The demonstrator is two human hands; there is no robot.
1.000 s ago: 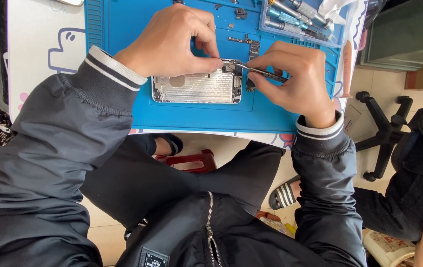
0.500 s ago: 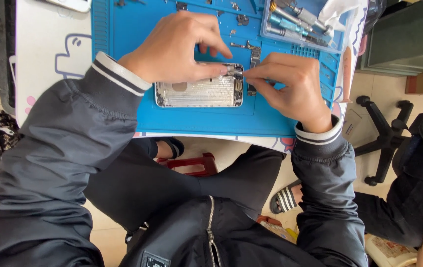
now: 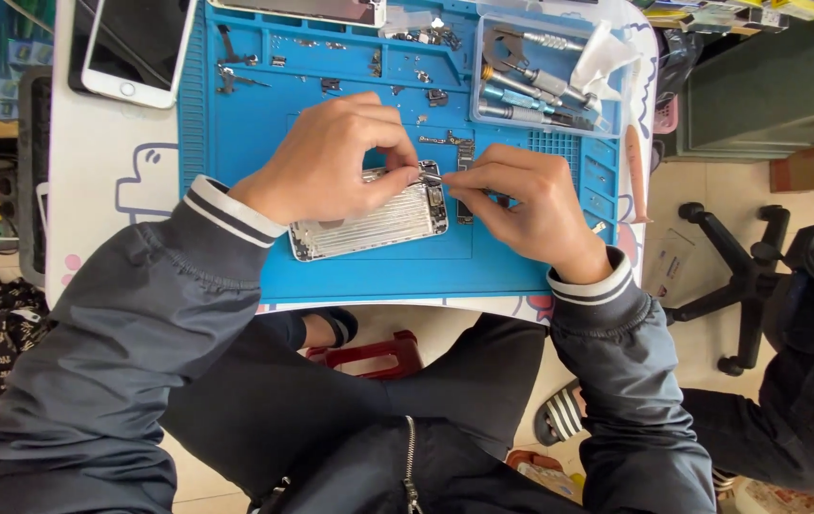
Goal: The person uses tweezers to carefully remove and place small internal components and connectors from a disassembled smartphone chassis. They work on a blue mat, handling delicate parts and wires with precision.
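Note:
An opened silver phone housing (image 3: 369, 228) lies slightly tilted on a blue work mat (image 3: 236, 143). My left hand (image 3: 331, 157) rests over its upper edge, fingers pinching the housing near its right end. My right hand (image 3: 531, 205) is beside it on the right and grips thin metal tweezers (image 3: 431, 178). The tweezer tips touch the housing's upper right corner, just under my left fingertips. Small screws and metal parts (image 3: 445, 138) lie on the mat above the hands.
A white phone (image 3: 136, 48) lies face up at the upper left. A clear tray of screwdrivers (image 3: 540, 76) sits at the mat's upper right. Below the desk are a red stool (image 3: 369, 354) and a chair base (image 3: 731, 257). Another person's dark clothing (image 3: 807, 381) is at the right.
The view has shifted down the desk, showing more of the mat's top. The housing now lies tilted. Both hands stay at its right end, the tweezers still at the corner.

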